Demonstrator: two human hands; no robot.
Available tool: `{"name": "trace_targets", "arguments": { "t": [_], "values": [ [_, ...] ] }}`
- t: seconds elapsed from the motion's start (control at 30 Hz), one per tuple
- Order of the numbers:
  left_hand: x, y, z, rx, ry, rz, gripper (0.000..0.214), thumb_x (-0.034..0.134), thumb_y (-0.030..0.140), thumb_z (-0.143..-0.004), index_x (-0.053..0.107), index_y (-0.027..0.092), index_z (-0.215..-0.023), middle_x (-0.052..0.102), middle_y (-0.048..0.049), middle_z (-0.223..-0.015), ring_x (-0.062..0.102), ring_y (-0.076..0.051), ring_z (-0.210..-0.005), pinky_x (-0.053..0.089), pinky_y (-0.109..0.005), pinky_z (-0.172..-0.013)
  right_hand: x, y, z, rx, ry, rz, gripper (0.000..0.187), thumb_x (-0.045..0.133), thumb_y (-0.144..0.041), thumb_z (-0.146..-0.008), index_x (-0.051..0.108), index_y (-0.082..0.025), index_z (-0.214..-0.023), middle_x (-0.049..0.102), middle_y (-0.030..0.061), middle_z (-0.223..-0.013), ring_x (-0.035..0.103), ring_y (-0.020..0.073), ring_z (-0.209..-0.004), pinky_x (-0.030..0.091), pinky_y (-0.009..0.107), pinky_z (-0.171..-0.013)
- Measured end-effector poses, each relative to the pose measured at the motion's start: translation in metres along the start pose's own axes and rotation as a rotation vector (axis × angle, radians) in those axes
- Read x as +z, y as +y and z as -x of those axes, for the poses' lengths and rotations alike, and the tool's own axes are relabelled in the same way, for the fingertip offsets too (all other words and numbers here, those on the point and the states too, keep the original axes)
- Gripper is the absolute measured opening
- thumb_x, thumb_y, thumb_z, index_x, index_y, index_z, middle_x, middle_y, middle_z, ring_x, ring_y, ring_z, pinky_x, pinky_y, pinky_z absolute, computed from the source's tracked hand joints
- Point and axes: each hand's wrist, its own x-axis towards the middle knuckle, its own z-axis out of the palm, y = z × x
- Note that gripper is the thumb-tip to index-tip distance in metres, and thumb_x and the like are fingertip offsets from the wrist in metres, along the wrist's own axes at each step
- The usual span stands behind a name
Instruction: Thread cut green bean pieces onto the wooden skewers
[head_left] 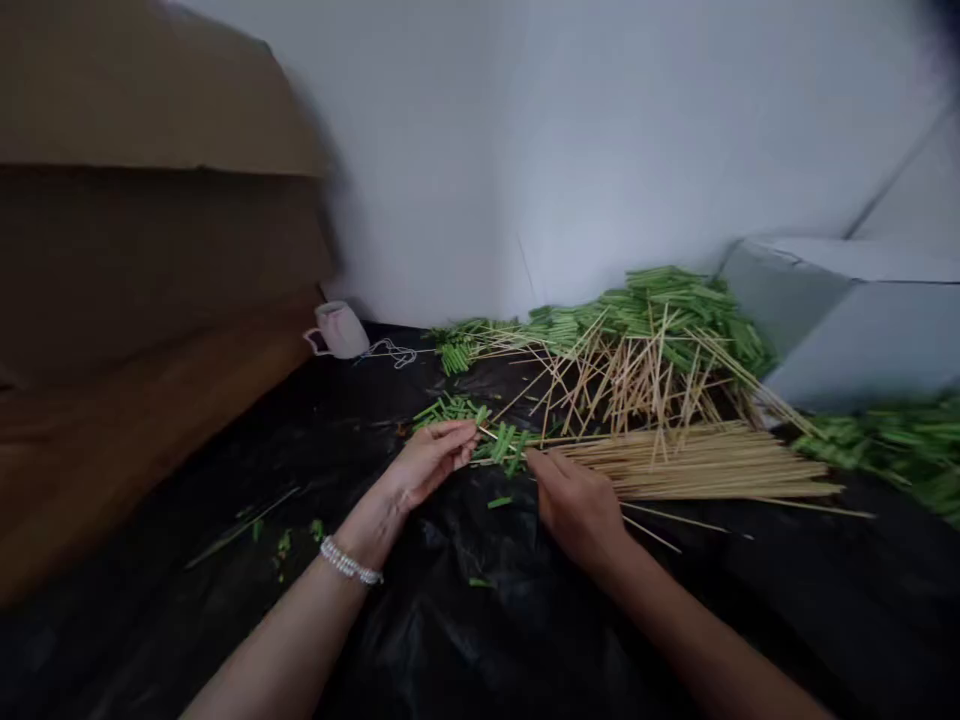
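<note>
A thin wooden skewer [489,434] runs between my two hands, with short cut green stem pieces [511,447] set crosswise along it. My left hand [435,460], a beaded bracelet on its wrist, is closed in a pinch at the skewer's left end, and a bit of green shows at its fingertips. My right hand [577,505] is closed round the skewer's right part; its fingertips are partly hidden. Just behind my left hand lies a small heap of loose green pieces [450,408]. To the right of my right hand, plain skewers [720,465] lie in a thick bundle.
At the back, filled skewers [652,310] are piled against the white wall, their bare ends pointing forward. A white mug [341,330] lies tipped beside a cord [394,352]. Cardboard [150,230] stands left, a pale box [862,310] right. Black plastic sheeting [465,640] covers the surface.
</note>
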Motion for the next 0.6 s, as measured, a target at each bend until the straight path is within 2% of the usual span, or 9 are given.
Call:
{"name": "trace_targets", "arguments": {
  "t": [0.2,0.5,0.6],
  "values": [
    [0.005,-0.002,0.004,-0.058,-0.102,0.095,0.013,0.078,0.014,-0.073,0.071,0.009,-0.083,0.065,-0.0026,-0.074,0.058,-0.005,-0.06,0.049,-0.015,-0.058,0.0,-0.001,-0.001,-0.01,0.009,-0.023,0.029,0.044,-0.011,-0.09,0.067,-0.015,-0.106,0.065,0.0018,-0.073,0.059,0.0147,-0.064,0.036,0.028,-0.058],
    [0.013,-0.016,0.005,0.025,-0.068,-0.138,0.03,0.088,0.031,-0.058,0.074,0.011,-0.074,0.064,-0.0005,-0.067,0.054,-0.005,-0.06,0.043,-0.015,-0.059,0.001,-0.002,0.0,0.005,-0.013,-0.024,0.029,0.044,-0.011,-0.09,0.066,-0.015,-0.107,0.067,0.0022,-0.077,0.06,0.0135,-0.064,0.035,0.027,-0.059],
    [0.014,-0.018,0.005,0.05,-0.067,-0.197,0.03,0.088,0.035,-0.058,0.074,0.012,-0.072,0.063,-0.0006,-0.067,0.053,-0.006,-0.063,0.042,-0.016,-0.061,0.0,-0.001,0.0,0.005,-0.028,-0.022,0.028,0.044,-0.011,-0.09,0.067,-0.016,-0.105,0.067,0.0017,-0.075,0.06,0.0137,-0.063,0.034,0.028,-0.058]
  ]
}}
